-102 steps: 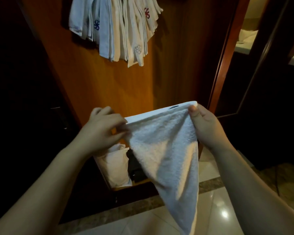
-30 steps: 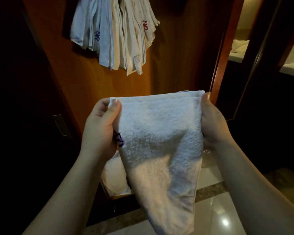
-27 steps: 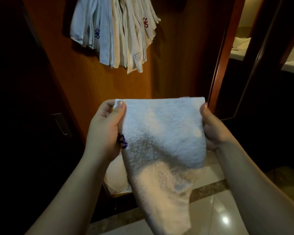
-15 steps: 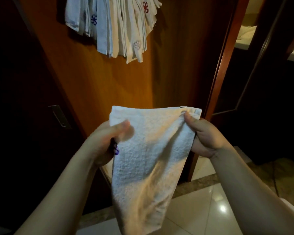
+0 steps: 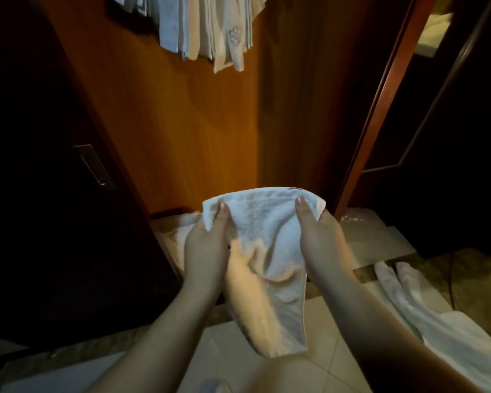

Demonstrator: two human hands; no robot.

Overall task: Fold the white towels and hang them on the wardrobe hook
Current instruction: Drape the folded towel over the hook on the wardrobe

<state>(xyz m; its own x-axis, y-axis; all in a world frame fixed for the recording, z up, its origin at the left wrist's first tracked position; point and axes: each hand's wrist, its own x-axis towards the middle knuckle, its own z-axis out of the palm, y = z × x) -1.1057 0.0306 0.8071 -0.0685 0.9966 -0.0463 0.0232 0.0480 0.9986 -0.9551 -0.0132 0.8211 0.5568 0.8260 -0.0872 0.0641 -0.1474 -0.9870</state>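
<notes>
1. The white towel [image 5: 262, 239] now sits low, well below the hung towels [image 5: 210, 29] on the wardrobe panel [image 5: 182, 123]. A second ago it was held up higher and nearer that bunch, its top edge stretched flat.
2. The left hand [image 5: 207, 245] pinches the towel's upper left corner, thumb on the front face; the right hand [image 5: 321, 239] pinches the upper right corner the same way. The hands have drawn closer together, so the top edge now bows instead of running straight.
3. The lower part hangs loose in a long tail toward the floor tiles [image 5: 309, 336] — creased, not squared.
4. My reading: the fold is under way but not finished — the slack between the hands suggests the next crease is being set up, not a reach for the hook.
5. More white cloth [image 5: 425, 307] lies on the floor to the right of the held towel, so further pieces likely remain.
6. The hook itself is out of view above the hung towels.
</notes>
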